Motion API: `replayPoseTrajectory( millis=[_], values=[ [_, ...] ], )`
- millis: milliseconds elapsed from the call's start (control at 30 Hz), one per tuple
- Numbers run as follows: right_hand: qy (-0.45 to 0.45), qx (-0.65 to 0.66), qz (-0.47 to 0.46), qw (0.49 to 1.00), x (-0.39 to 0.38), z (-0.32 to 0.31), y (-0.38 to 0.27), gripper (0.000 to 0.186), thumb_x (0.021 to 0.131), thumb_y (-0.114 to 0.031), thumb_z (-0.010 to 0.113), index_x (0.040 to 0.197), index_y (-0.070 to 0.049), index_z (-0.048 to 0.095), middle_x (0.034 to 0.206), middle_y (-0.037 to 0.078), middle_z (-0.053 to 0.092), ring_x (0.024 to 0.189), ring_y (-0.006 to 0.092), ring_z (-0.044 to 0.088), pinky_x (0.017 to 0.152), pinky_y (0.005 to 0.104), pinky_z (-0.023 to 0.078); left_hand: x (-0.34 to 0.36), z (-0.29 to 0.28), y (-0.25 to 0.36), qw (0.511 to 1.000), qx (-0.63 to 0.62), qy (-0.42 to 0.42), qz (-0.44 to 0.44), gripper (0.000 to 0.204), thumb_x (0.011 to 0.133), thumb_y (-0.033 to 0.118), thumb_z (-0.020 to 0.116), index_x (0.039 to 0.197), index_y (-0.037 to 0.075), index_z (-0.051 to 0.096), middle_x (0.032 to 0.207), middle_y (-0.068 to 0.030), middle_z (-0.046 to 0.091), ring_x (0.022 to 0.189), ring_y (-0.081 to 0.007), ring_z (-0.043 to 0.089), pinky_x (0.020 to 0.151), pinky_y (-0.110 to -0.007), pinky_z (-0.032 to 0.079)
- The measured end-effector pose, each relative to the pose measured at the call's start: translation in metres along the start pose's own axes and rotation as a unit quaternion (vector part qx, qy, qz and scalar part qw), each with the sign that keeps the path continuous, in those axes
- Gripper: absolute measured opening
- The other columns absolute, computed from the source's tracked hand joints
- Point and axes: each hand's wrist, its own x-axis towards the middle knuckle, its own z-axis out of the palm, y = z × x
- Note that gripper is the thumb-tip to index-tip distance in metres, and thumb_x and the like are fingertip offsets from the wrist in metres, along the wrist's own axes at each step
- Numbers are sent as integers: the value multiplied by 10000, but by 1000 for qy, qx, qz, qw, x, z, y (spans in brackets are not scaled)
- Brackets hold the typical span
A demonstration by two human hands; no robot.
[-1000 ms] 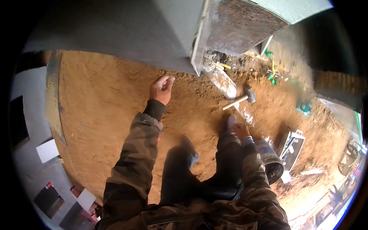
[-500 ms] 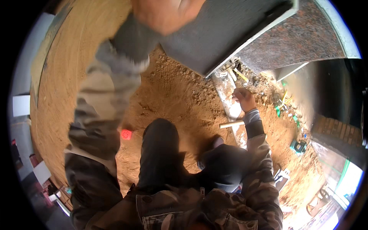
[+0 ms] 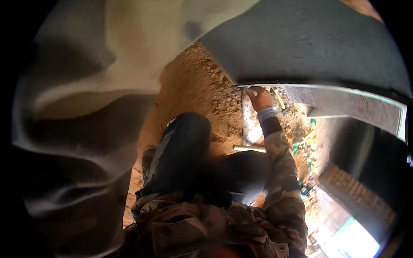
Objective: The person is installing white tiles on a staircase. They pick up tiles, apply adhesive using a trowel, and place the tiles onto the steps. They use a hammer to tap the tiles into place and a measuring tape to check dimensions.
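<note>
My left forearm's camouflage sleeve (image 3: 94,107) fills much of the left side, close to the camera. A skin-coloured patch at the upper right rim may be part of my left hand (image 3: 362,7); its fingers cannot be made out. My right hand (image 3: 259,98) has curled fingers at the lower edge of a large dark grey slab (image 3: 301,43), just above a white-smeared strip (image 3: 251,127) on the dirt; what, if anything, it holds is unclear. A speckled stone panel (image 3: 352,101) extends rightward below the slab. A wooden hammer handle (image 3: 243,148) lies below my hand.
My dark-trousered legs (image 3: 176,150) are bent over the reddish dirt (image 3: 189,77). Rubble with yellow and green scraps (image 3: 309,139) lies at the right, beside a dark panel and stacked bricks (image 3: 344,180). A bright opening (image 3: 350,238) shows at lower right.
I have crouched lower, closer to the slab. My left arm rose across the view, so its sleeve hides the left side. My right hand moved up to the slab's lower edge.
</note>
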Motion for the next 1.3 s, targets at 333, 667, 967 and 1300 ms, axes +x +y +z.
replayPoseTrajectory(
  millis=[333, 667, 967, 1300],
  values=[
    [2, -74, -136, 988, 17, 24, 21, 332, 850, -393, 734, 891, -64, 755, 822, 155, 720, 724, 382, 674, 658, 461, 538, -142, -38, 121, 940, -138, -158, -269, 178, 898, 175, 624, 992, 25, 646, 1077, -153, 601, 1016, -318, 574, 870, -432, 452],
    [-7, -105, -136, 985, 22, 36, 21, 318, 905, -388, 654, 932, -80, 730, 837, 192, 690, 720, 390, 659, 637, 483, 532, -193, -57, 205, 842, -195, -216, -454, 160, 891, 179, 619, 933, 26, 644, 1031, -155, 601, 980, -331, 577, 831, -442, 467],
    [-4, -78, -241, 967, 29, 72, 90, 344, 964, -358, 590, 1027, -45, 717, 898, 174, 712, 731, 344, 683, 610, 438, 535, -178, -27, 272, 812, -238, -66, -530, 158, 884, 182, 615, 879, 27, 642, 989, -156, 601, 948, -343, 579, 797, -451, 479],
    [-20, -225, -209, 951, 26, 94, 111, 312, 1001, -347, 538, 1067, -105, 724, 962, 92, 743, 715, 279, 705, 591, 427, 538, -252, -24, 375, 690, -255, -415, -535, 149, 766, 131, 602, 790, 6, 680, 861, -223, 650, 828, -383, 664, 730, -484, 549]
  ],
)
